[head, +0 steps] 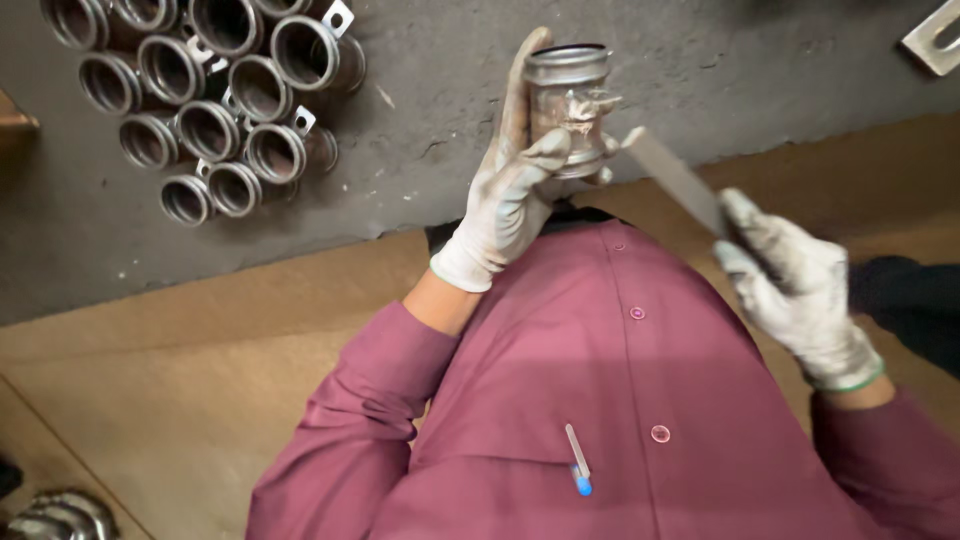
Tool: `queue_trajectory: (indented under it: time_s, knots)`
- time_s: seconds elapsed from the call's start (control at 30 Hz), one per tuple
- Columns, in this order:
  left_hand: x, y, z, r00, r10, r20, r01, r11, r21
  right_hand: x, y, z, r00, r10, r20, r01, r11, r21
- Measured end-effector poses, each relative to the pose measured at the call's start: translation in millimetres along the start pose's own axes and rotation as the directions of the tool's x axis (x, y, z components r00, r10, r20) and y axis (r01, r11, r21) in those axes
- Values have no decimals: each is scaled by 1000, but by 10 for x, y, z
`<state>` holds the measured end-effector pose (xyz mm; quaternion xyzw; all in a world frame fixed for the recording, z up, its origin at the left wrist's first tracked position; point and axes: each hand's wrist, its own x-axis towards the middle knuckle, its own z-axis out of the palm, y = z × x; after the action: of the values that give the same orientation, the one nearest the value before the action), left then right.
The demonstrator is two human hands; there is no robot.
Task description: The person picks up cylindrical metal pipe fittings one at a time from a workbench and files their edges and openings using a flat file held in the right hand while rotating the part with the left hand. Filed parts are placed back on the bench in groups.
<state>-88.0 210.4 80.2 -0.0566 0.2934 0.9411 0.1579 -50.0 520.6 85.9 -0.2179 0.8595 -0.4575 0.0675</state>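
My left hand (505,190), in a dirty white glove, grips a short metal pipe fitting (570,100) with a rough weld lump on its side, held upright in front of my chest. My right hand (795,285), also gloved, holds a flat grey metal file (672,178) by its handle end. The file's tip points up and left and ends just to the right of the fitting, near the weld lump; whether it touches is unclear.
Several similar metal ring fittings (205,95) stand in a cluster on the grey concrete floor (700,60) at top left. A metal bracket (935,40) lies at top right. Brown cardboard sheeting (190,340) covers the floor below. More metal parts (55,515) show at bottom left.
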Motion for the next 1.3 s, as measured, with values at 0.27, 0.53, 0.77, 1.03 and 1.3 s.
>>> queue_trajectory:
  time_s: [0.27, 0.53, 0.77, 1.03, 1.3]
  knots:
    - [-48, -109, 110, 994, -80, -74, 103, 908, 405, 479, -429, 101, 995, -28, 99, 30, 1000, -10]
    - [-152, -161, 25, 998, -54, 38, 58, 992, -110, 293, -55, 37, 992, 114, 58, -110, 991, -73]
    - [-159, 44, 76, 996, 3, -95, 15, 981, 192, 126, 215, 78, 850, 502, -160, -448, 849, 280]
    - [-109, -37, -39, 978, 160, -136, -114, 949, 295, 474, 315, 124, 945, 308, -106, -306, 951, 35]
    - [360, 531, -691, 889, 417, 189, -58, -307, 950, 846, 575, 254, 843, 529, -99, -511, 845, 158]
